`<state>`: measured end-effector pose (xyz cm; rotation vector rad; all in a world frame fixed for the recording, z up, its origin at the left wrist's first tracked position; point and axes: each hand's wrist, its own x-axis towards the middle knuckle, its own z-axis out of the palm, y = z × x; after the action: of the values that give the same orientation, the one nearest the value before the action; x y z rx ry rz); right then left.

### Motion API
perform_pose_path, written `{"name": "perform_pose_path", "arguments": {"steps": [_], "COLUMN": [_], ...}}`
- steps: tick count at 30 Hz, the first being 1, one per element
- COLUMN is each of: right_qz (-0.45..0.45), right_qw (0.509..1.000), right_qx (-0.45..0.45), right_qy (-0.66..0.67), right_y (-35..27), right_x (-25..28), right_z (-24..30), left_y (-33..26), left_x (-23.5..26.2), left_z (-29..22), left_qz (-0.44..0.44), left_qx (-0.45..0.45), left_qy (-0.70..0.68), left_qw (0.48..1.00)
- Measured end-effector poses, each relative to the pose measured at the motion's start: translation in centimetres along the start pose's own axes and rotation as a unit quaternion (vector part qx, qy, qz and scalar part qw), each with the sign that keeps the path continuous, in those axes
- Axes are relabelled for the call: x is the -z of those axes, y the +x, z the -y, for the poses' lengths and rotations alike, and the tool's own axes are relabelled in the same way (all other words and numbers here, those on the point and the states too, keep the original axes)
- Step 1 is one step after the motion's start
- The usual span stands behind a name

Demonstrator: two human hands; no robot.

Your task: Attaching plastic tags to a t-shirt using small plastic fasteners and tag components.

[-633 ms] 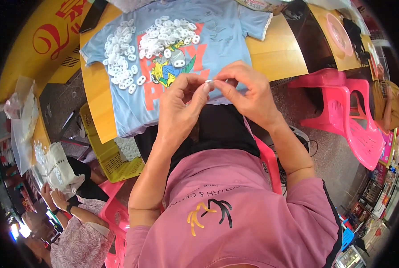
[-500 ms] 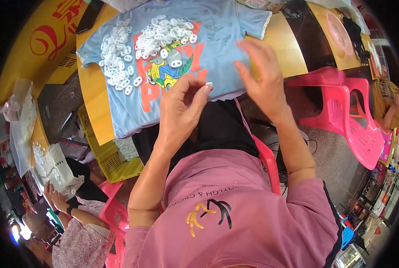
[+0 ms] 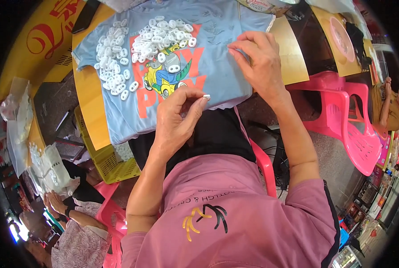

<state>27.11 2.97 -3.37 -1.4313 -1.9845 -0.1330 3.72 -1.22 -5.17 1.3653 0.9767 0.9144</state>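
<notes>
My left hand (image 3: 178, 117) is closed in a pinch on a small white plastic piece (image 3: 206, 97), held above the near edge of a blue printed T-shirt (image 3: 226, 85). Over the right part of the shirt, my right hand (image 3: 258, 62) has thumb and forefinger brought together at the cloth. What is between those fingertips is too small to make out. Small dark bits (image 3: 214, 30) lie scattered just beyond it. A heap of white oval two-hole pieces (image 3: 157, 38) covers the printed picture. More of these white pieces (image 3: 114, 56) spread along the shirt's left side.
The shirt lies over a yellow table (image 3: 293, 58). A printed tub (image 3: 264, 4) stands at the far edge. Pink plastic chairs (image 3: 338, 102) are at the right. A yellow crate (image 3: 105, 161) sits below left, near a seated person (image 3: 81, 232) with similar white pieces.
My right hand has come down and left to the shirt by the dark bits, its spread fingers closing. My left hand keeps its white piece and has moved slightly lower.
</notes>
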Motion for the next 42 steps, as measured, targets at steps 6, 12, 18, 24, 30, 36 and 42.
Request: {"name": "perform_pose_path", "arguments": {"steps": [6, 12, 18, 24, 30, 36, 42], "right_qz": [0.011, 0.076, 0.069, 0.049, 0.046, 0.082, 0.103], "right_qw": [0.998, 0.989, 0.988, 0.978, 0.929, 0.817, 0.68], "right_qx": [0.053, 0.093, 0.114, -0.102, -0.192, -0.268, -0.328], "right_qy": [-0.035, -0.086, -0.084, 0.176, 0.314, 0.504, 0.648], "right_y": [2.3, 3.3, 4.0, 3.6, 1.8, 0.8, 0.1], "right_x": [-1.2, -1.2, -1.2, 1.0, 0.3, -0.2, 0.2], "right_z": [-0.4, -0.4, -0.6, 1.0, 1.7, 2.9, 4.9], "left_y": [0.0, 0.1, 0.1, 0.4, 0.8, 0.9, 0.9], "left_x": [-0.1, -0.1, 0.5, 0.4, 0.7, 0.7, 0.4], "left_z": [0.0, -0.3, -0.2, -1.4, -1.8, -2.6, -3.9], "left_qz": [-0.004, -0.004, 0.032, -0.024, -0.043, -0.051, -0.059], "left_qx": [-0.005, 0.0, 0.014, 0.079, 0.083, 0.072, 0.032], "left_qy": [-0.015, -0.018, -0.014, -0.179, -0.203, -0.2, -0.184], "left_qw": [1.0, 1.0, 0.999, 0.98, 0.975, 0.976, 0.981]}}
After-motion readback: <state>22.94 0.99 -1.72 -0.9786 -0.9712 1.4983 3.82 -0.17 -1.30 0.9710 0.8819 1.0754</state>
